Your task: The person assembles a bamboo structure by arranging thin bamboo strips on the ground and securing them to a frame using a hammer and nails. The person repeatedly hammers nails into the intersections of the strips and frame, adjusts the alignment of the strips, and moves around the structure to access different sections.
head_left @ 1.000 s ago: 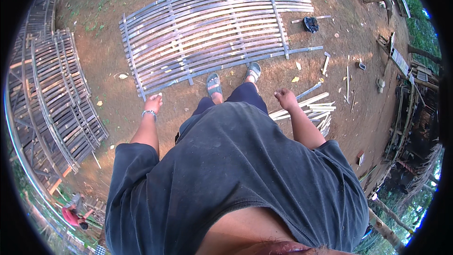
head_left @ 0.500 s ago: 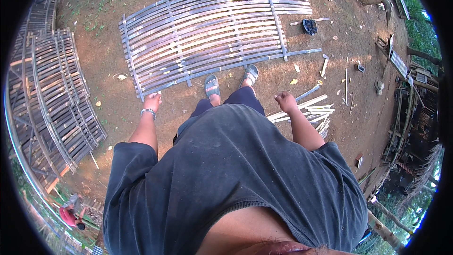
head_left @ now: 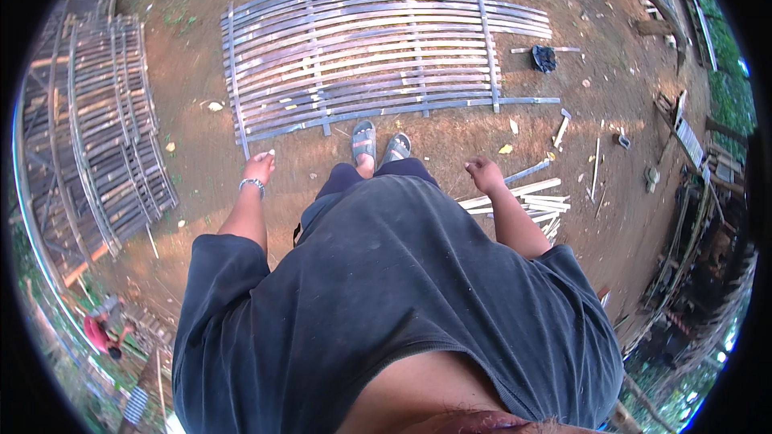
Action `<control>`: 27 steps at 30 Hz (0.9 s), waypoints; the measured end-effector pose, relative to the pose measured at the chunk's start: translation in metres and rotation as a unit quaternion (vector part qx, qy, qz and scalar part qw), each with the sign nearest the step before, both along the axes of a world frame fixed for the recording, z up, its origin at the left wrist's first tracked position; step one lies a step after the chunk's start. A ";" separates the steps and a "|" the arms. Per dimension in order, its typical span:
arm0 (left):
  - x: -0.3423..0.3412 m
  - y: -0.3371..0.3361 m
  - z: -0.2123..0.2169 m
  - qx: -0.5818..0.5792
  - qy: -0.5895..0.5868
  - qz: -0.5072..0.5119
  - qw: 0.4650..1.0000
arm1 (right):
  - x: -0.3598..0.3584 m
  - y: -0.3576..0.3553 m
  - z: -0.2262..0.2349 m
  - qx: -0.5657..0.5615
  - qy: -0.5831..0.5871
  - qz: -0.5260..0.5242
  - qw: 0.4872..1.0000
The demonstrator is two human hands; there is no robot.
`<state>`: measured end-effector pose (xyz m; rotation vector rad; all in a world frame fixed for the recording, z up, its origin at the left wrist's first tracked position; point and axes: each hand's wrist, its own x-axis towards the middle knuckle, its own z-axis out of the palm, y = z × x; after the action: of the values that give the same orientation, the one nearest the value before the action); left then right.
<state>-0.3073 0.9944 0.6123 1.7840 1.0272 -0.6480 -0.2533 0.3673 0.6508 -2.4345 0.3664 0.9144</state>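
Note:
My left hand (head_left: 259, 167), with a bracelet at the wrist, hangs with its fingers curled just below the near left corner of a slatted bamboo panel (head_left: 362, 56). A pale spot shows at its fingertips; what it holds, if anything, is too small to make out. My right hand (head_left: 485, 175) is curled closed as well, its inside hidden, above a pile of pale split bamboo strips (head_left: 547, 202). The panel lies flat on the ground beyond my feet, long slats crossed by several battens. Neither hand touches it.
Right of the panel lie a black plastic bag (head_left: 544, 59) and a hammer (head_left: 561, 128). A bamboo slatted structure (head_left: 121, 137) runs along the left side. A person in red (head_left: 100, 336) is at the lower left. Branches and a thatched shelter (head_left: 700, 273) stand right.
I have stepped and turned slightly: the panel sits further right and higher in view, and my right foot is nearer the left one. Both hands stay curled at my sides.

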 end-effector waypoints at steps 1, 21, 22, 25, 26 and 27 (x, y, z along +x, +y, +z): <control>0.000 -0.006 0.003 0.001 0.013 -0.024 1.000 | 0.000 -0.007 -0.001 -0.001 -0.003 0.007 1.000; -0.106 -0.111 0.038 0.071 0.049 0.024 0.996 | 0.018 -0.096 -0.036 0.037 0.035 0.011 0.999; -0.105 -0.110 0.036 0.057 0.038 0.036 0.997 | 0.019 -0.099 -0.039 0.036 0.029 0.016 0.999; -0.088 -0.113 0.039 0.037 0.003 0.031 0.999 | 0.020 -0.109 -0.041 0.039 0.026 0.002 0.999; -0.079 -0.115 0.041 0.035 -0.009 0.022 0.999 | 0.023 -0.115 -0.040 0.042 0.038 -0.016 0.998; -0.073 -0.113 0.047 0.044 -0.012 0.011 0.999 | 0.025 -0.109 -0.034 0.052 0.054 -0.030 0.997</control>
<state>-0.3798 0.8817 0.6592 1.8499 1.0732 -0.5735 -0.2278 0.2586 0.6168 -2.2735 0.4180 1.0152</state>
